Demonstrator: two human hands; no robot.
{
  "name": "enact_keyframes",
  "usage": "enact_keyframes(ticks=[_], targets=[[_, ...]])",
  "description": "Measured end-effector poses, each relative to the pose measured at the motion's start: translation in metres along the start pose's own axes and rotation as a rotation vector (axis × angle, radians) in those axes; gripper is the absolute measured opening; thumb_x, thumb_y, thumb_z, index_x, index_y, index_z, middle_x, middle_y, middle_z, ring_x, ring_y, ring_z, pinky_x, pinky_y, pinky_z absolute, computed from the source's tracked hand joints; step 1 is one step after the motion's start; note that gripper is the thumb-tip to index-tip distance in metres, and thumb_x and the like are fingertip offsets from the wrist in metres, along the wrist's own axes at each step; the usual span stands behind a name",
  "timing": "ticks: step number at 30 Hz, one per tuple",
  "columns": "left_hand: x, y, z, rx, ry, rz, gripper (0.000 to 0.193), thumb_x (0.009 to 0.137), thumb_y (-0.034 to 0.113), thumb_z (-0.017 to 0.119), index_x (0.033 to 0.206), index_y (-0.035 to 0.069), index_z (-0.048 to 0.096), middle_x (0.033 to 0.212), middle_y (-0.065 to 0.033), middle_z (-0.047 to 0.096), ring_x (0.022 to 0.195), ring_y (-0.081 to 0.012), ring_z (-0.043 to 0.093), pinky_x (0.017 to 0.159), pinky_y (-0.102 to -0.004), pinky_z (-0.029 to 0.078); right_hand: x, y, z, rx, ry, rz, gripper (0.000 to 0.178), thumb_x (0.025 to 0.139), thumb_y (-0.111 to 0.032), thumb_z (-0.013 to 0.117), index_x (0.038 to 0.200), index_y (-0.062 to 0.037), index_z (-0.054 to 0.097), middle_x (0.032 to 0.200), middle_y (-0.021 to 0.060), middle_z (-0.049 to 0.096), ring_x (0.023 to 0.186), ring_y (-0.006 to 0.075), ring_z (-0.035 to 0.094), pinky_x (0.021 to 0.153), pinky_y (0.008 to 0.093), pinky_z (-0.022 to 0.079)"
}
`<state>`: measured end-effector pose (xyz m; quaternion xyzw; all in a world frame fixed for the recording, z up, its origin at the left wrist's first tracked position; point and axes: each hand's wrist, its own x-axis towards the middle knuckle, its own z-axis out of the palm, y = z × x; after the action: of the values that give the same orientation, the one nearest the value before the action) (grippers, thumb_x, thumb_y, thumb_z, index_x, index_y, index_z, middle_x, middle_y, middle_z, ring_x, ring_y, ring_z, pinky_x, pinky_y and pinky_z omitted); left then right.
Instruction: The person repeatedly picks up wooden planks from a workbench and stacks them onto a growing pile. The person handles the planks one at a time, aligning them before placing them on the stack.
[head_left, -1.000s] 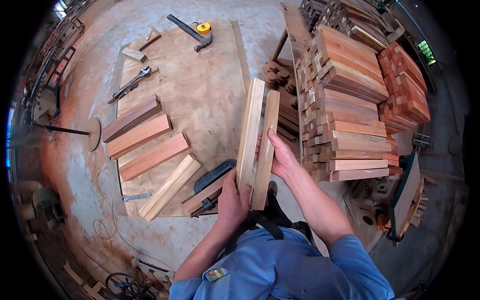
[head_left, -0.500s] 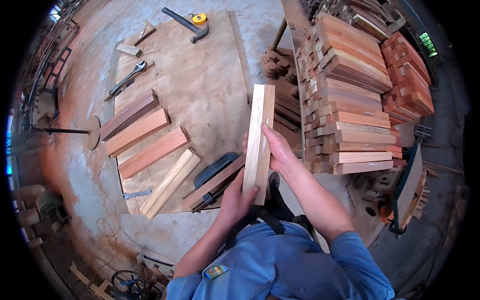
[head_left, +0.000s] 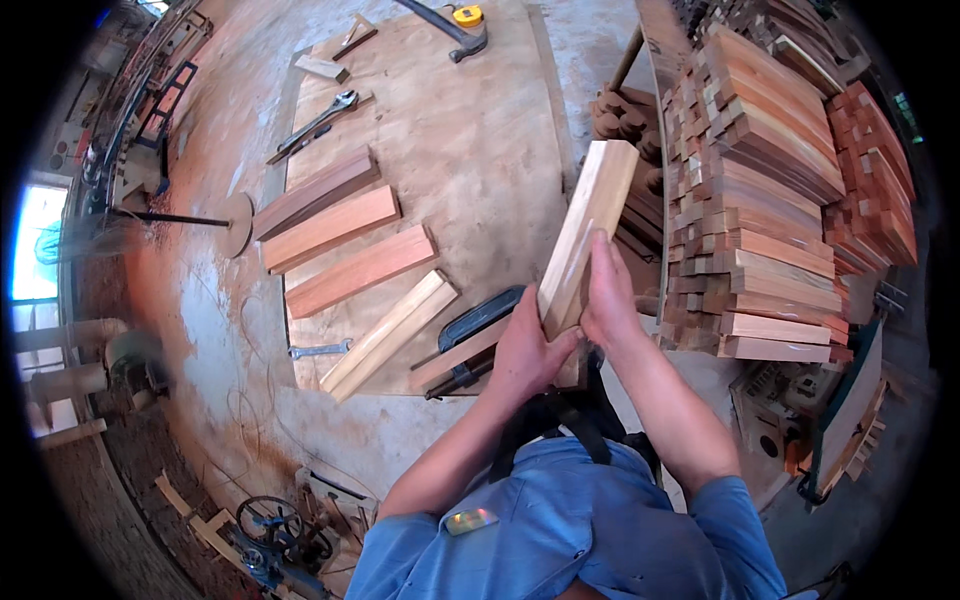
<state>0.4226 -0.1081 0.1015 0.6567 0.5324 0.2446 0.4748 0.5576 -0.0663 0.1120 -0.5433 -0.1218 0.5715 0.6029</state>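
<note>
A pale squared wooden block (head_left: 592, 205) is held up in front of me, tilted with its far end to the right. My left hand (head_left: 528, 348) grips its near end, the thumb across the bottom. Along its right side lies my right hand (head_left: 612, 295), with the fingers pressed against the wood and partly hidden behind it. Below and left of the block, a black C-clamp (head_left: 478, 318) and a brown wooden strip (head_left: 455, 358) lie on the plywood sheet (head_left: 470, 150). Left of these rests another pale block (head_left: 390, 335).
Two reddish blocks (head_left: 362, 270) and a dark brown one (head_left: 320, 192) lie at left, with a small spanner (head_left: 320, 349) and an adjustable wrench (head_left: 322, 120). Farther off are a claw hammer (head_left: 445, 28) and yellow tape measure (head_left: 467, 15). Stacked timber (head_left: 770, 200) stands at right.
The held block has tilted to the right at its far end, and both hands have shifted along it. My view has swung, so the surroundings sit farther right and higher.
</note>
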Motion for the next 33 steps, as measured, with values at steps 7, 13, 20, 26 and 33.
enact_keyframes(ticks=[7,13,20,26,33], targets=[[0.016,-0.011,-0.001,-0.845,-0.248,-0.278,0.058,0.09,0.014,0.067,0.142,0.001,0.046,0.111,-0.0071,0.06,0.091,-0.0158,0.061,0.081,-0.0318,0.052,-0.01,-0.017,-0.027,-0.299,-0.038,-0.137,0.05,0.107,-0.034,0.049,0.14,0.0038,0.046,0.126,0.0118,0.057,0.112,0.0172,0.055,0.096,0.0341,0.047],[0.023,-0.033,-0.006,-0.731,-0.081,-0.184,0.049,0.092,0.018,0.068,0.135,0.002,0.051,0.106,-0.0051,0.064,0.093,-0.0141,0.06,0.083,-0.0288,0.05,-0.051,-0.027,-0.099,-0.314,-0.113,0.031,0.036,0.104,-0.021,0.055,0.133,0.0,0.054,0.121,0.0094,0.064,0.102,0.0159,0.063,0.085,0.0312,0.053],[-0.024,-0.047,-0.074,-0.452,-0.071,-0.29,0.065,0.084,0.013,0.073,0.143,0.002,0.048,0.121,-0.0081,0.062,0.11,-0.0166,0.059,0.095,-0.0312,0.048,-0.08,0.008,-0.152,-0.528,-0.14,0.188,0.025,0.101,-0.018,0.058,0.118,0.0005,0.062,0.103,0.0047,0.066,0.088,0.0127,0.064,0.077,0.0276,0.054],[-0.089,-0.091,-0.152,-0.168,0.127,-0.305,0.07,0.078,0.01,0.075,0.141,0.0,0.046,0.12,-0.0131,0.062,0.103,-0.0207,0.062,0.087,-0.0345,0.052,-0.071,0.026,-0.136,-0.657,-0.292,0.249,0.025,0.101,-0.018,0.058,0.116,0.0011,0.063,0.101,0.005,0.067,0.087,0.0112,0.063,0.077,0.0269,0.053],[-0.108,-0.131,-0.225,0.683,0.178,0.0,0.068,0.064,0.012,0.079,0.126,0.0,0.054,0.118,-0.0213,0.061,0.111,-0.0412,0.055,0.096,-0.047,0.046,-0.071,0.037,-0.128,-0.71,-0.35,0.249,0.032,0.099,-0.022,0.062,0.119,0.003,0.063,0.096,0.006,0.068,0.086,0.0115,0.064,0.077,0.0275,0.053]])
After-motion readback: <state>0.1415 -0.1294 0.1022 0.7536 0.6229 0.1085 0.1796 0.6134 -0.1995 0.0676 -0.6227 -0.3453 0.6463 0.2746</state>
